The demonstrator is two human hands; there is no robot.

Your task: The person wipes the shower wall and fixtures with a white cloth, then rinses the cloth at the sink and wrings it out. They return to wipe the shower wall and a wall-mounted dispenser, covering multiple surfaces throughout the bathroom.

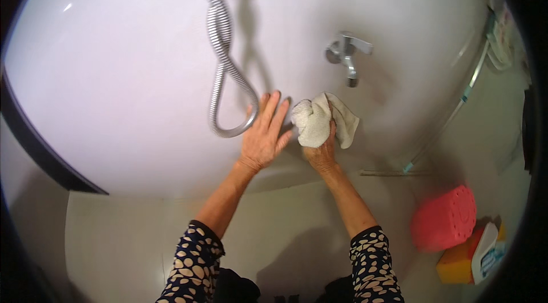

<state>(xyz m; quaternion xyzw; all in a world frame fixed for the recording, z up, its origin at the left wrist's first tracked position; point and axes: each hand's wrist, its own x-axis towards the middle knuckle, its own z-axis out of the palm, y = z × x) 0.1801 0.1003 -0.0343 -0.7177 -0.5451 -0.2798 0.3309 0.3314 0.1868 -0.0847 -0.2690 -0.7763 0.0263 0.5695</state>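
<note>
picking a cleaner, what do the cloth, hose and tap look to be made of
Cloth: soft off-white woven or terry fabric, likely cotton; it bunches in the right hand.
Hose: ribbed, shiny silver, probably flexible metal or metal-look sheath.
Tap: smooth, grey, reflective, likely chromed metal.

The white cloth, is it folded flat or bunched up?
Bunched up: the white cloth is crumpled in the right hand, one corner hanging loose.
</note>
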